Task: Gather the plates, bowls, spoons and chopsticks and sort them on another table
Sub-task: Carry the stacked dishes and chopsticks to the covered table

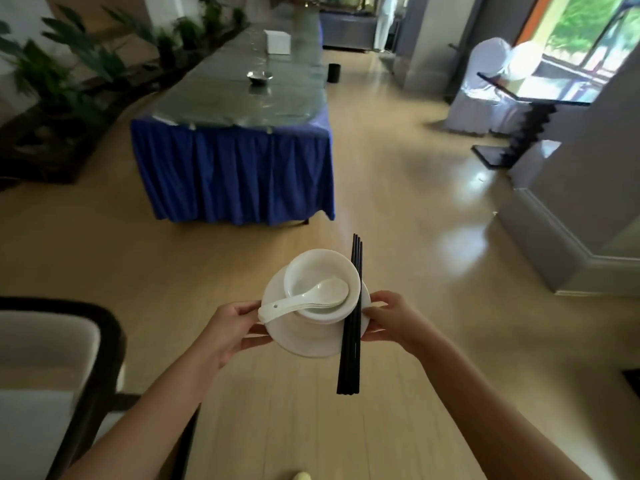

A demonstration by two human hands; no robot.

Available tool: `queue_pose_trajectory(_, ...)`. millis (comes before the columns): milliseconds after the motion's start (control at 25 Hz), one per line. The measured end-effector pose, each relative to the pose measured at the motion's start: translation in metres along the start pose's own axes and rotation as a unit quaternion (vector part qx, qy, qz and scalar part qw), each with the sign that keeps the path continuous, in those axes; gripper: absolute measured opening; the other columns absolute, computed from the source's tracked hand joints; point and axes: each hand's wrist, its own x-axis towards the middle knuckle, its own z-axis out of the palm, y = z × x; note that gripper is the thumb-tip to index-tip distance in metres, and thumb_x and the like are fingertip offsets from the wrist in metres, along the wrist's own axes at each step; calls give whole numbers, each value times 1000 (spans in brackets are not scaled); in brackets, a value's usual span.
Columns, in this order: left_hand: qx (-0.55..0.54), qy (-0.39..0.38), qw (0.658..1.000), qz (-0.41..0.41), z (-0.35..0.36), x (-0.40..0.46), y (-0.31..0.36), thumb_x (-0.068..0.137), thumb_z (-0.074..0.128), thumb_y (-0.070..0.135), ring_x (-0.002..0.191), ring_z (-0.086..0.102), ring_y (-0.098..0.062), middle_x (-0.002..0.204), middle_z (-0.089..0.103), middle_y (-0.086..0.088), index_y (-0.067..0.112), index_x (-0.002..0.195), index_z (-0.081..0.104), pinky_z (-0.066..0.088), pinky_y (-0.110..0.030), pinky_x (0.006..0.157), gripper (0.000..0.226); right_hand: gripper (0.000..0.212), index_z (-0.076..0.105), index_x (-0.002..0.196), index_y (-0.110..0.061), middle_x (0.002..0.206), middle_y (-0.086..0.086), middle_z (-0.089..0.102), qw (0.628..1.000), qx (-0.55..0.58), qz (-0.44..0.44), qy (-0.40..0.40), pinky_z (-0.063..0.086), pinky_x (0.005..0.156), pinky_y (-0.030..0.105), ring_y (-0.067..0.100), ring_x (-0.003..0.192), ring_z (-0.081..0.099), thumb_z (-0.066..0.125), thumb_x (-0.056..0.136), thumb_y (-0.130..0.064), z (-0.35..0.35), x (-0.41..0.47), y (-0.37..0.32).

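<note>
I carry a stack of white plates point(304, 341) in the air over the floor. White bowls point(313, 268) are nested on top of it. White spoons point(304, 297) lie in the top bowl, handles pointing left. A bundle of black chopsticks point(351, 341) lies across the right side of the stack. My left hand point(230, 327) grips the plates' left rim by the spoon handles. My right hand point(391, 318) grips the right rim and pins the chopsticks there.
A long table point(242, 98) with a blue skirt stands ahead, bearing a metal bowl point(259, 76) and a white box point(278, 42). Potted plants point(69, 81) line its left. A chair point(59, 368) is close on my left, a black stand point(519, 129) and covered chairs point(485, 81) on the right.
</note>
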Motion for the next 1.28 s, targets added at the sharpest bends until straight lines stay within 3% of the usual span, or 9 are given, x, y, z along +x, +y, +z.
queue_pose_trajectory(280,27,-19,999,-3,89,140,78,88,57,4,60,71,-19,67,75,-4,10,90,70,56,-25,50,15,20,52,106,1,85,22,63,999,25,11,30,60,58,30,24,66,66,47,87,3,-103,115,-52)
queue_pose_trajectory(600,1,19,1000,17,203,293,149,88,58,5,61,69,-20,69,74,-7,9,82,72,55,-25,51,16,19,55,104,0,84,20,66,1000,-13,3,-4,60,67,39,24,66,69,51,86,2,-242,293,-119)
queue_pose_trajectory(720,-15,30,999,28,237,344,183,88,59,7,60,70,-18,69,74,-5,11,79,73,55,-24,51,17,18,54,104,2,82,21,65,999,-22,-1,-26,61,63,39,25,66,69,50,86,3,-284,354,-156)
queue_pose_trajectory(1280,-43,83,995,33,286,639,330,87,61,13,69,70,-21,75,74,-8,8,86,71,57,-25,55,11,15,56,101,0,75,18,67,996,-55,-13,-69,61,61,35,24,62,70,50,87,3,-374,663,-314)
